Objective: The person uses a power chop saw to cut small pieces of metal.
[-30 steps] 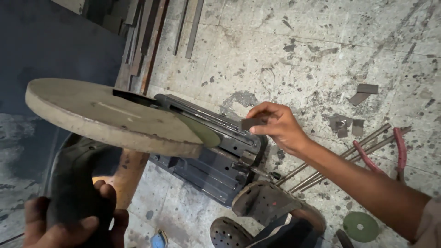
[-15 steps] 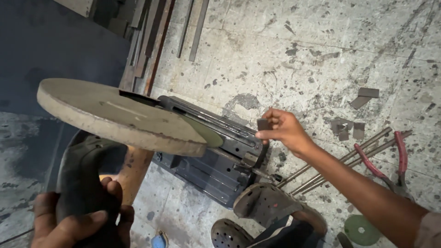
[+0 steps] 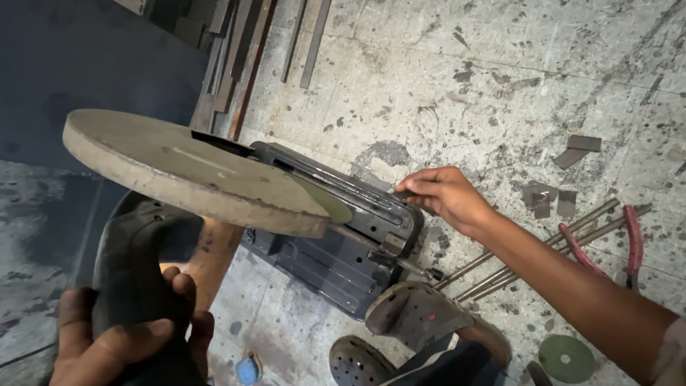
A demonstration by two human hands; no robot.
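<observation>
Two hands, left hand point(image 3: 121, 339) gripping saw handle point(image 3: 136, 279), right hand point(image 3: 443, 196) pinching metal piece point(image 3: 406, 193)

cutoff saw point(image 3: 214, 193) | disc raised; small metal pc point(image 3: 406, 193) | on vise

Single head view, steep downward, close over chop saw point(image 3: 336, 236).

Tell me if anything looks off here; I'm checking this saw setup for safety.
The cutting disc is bare, no guard showing over it. The right hand rests at the saw base beside it, and a sandalled foot presses against the base. Small metal offcuts and rods lie loose on the floor.
</observation>
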